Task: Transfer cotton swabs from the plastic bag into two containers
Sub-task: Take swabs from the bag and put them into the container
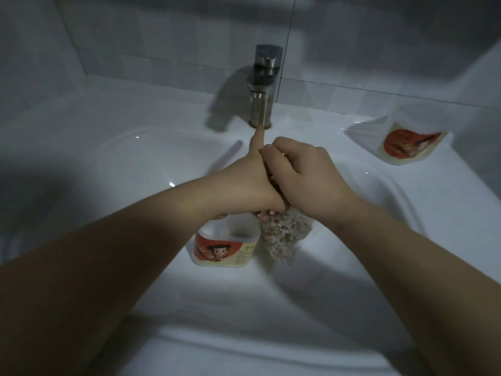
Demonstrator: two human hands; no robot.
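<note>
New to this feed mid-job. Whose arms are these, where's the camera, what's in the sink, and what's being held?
No machine: one camera worn on a person's head looks down at their bare hands over a white sink. The left hand and right hand both grip a clear plastic bag of cotton swabs. An open labelled container stands in the basin beside the bag. A second labelled piece lies on the ledge right of the tap.

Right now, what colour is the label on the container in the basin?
Label: orange-red, cartoon figure; head view.
</note>
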